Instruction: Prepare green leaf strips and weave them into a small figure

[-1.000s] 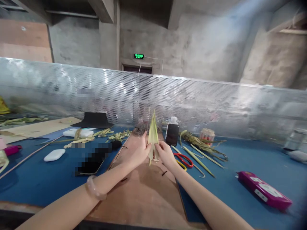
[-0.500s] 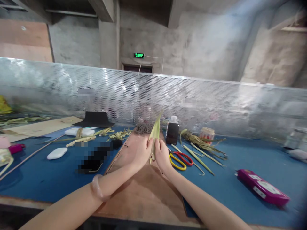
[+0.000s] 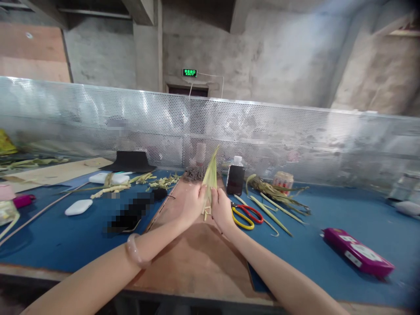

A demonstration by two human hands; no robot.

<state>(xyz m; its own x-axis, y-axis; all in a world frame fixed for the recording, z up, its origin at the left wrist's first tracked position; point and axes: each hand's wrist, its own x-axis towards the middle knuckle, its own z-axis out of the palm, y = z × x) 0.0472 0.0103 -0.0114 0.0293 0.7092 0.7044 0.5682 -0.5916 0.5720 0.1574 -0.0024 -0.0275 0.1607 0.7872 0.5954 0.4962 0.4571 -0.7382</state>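
A pale green leaf (image 3: 210, 175) stands nearly upright above the brown board (image 3: 197, 258), its tip leaning a little to the right, pinched at its lower part between both hands. The left hand (image 3: 193, 202) grips the leaf's left edge with fingers curled round it; the right hand (image 3: 221, 209) closes on the right edge, and the two hands touch or nearly touch around the stem. A few frayed ends hang below the grip, though the view is too soft there to say whether they are folded strips or loose fibres. A pale bracelet (image 3: 134, 253) sits on the left wrist. Just right of the right hand lie scissors (image 3: 246, 214) with one yellow and one red handle, on the blue mat (image 3: 315, 227). Behind them a dark bottle (image 3: 235, 178) stands beside a heap of leaf strips (image 3: 275, 197). Further right lies a magenta box (image 3: 357, 253). To the left of the board are more trimmings (image 3: 131, 183) and a white case (image 3: 78, 207). A perforated metal screen (image 3: 295, 135) runs along the far edge of the table.
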